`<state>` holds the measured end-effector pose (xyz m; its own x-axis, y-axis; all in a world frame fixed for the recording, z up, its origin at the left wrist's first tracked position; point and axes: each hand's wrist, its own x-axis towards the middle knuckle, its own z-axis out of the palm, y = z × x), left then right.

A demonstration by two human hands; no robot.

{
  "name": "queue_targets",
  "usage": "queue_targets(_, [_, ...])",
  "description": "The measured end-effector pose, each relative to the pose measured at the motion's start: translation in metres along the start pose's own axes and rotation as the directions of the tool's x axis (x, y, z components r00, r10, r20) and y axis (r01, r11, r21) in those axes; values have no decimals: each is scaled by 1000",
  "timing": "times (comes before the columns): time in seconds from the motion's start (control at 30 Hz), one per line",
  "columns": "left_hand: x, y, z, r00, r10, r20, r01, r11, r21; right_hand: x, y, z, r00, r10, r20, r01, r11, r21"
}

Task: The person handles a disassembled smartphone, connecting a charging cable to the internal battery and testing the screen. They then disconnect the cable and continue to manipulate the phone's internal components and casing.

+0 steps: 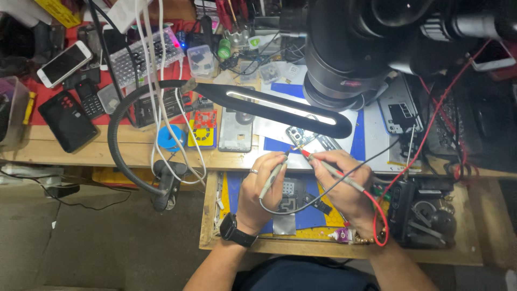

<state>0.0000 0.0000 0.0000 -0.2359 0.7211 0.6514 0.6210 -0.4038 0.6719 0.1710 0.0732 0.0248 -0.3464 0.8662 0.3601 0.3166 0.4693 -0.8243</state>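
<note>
Probing a bare circuit board [302, 137] on a crowded wooden counter [75, 153], a person works with both hands closed around test leads; the left hand [262, 186], with a ring on one finger and a dark watch [236, 230] at the wrist, is clamped on a grey probe [274, 173] trailing a black wire [301, 207]; the right hand [344, 186] grips a red probe [328, 166] whose red wire [379, 215] loops down past the wrist; the two probe tips meet close together at the near edge of the board, which lies on a blue mat [358, 137] just beyond the fingers and under a long black lamp head [280, 108] on a flexible hose; a microscope barrel [344, 59] hangs above the spot; containers sit toward the back of the counter: a small clear plastic box [201, 60] holds a dark part, and a clear tub [13, 110] at the left edge shows contents too dim to tell; a white phone [63, 63] and a black phone [67, 121] lie on a red cloth to the left; a lower tray in front of the person carries a yellow mat [323, 229] with a small board and a glue tube [339, 234] on it.
</note>
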Motion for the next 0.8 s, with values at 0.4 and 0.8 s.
queue_targets(0.4, [16, 72, -37, 963, 159, 217, -84, 944, -320, -53, -43, -82, 990, -6, 142, 23, 993, -119])
queue_targets(0.8, [-48, 176, 105, 571, 535, 622, -214, 829, -516, -249, 54, -311, 909, 222, 352, -189, 974, -126])
